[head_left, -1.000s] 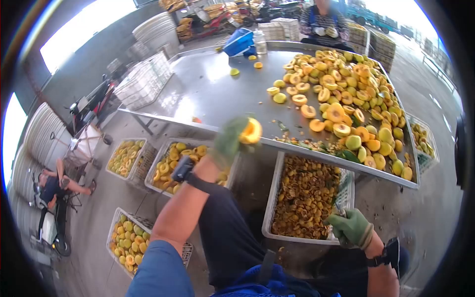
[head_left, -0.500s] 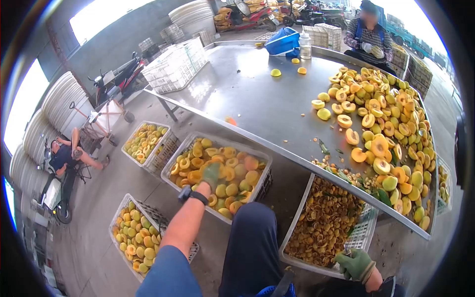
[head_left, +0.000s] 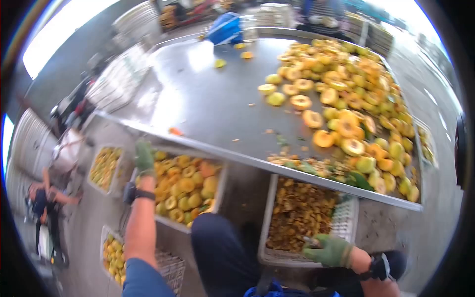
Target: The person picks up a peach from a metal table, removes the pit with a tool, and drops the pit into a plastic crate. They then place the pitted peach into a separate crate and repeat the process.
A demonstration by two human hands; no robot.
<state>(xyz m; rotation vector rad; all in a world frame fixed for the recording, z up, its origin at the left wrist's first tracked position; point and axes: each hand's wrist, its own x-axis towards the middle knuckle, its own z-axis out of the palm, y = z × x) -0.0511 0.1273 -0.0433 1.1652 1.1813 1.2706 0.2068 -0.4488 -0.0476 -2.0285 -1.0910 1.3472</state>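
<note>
My left hand (head_left: 144, 157), in a green glove, is over the left edge of a white crate of halved yellow fruit (head_left: 185, 185); motion blurs its fingers. At the lower right, my right hand (head_left: 328, 250), also gloved in green, is closed around a small metallic tool (head_left: 311, 241). That hand is at the front of a crate of brown pits and scraps (head_left: 302, 213). A large heap of halved fruit (head_left: 346, 99) lies on the right part of the metal table (head_left: 198, 94).
Two more fruit crates stand at the left, one upper (head_left: 105, 168) and one lower (head_left: 114, 257). A blue container (head_left: 225, 28) and a clear jar (head_left: 249, 28) are at the table's far edge. One person sits at left; another is beyond the table.
The view has shifted, so the table and crates appear further left. My left hand has moved from over the middle of the fruit crate to its left edge. My right hand stays by the scrap crate.
</note>
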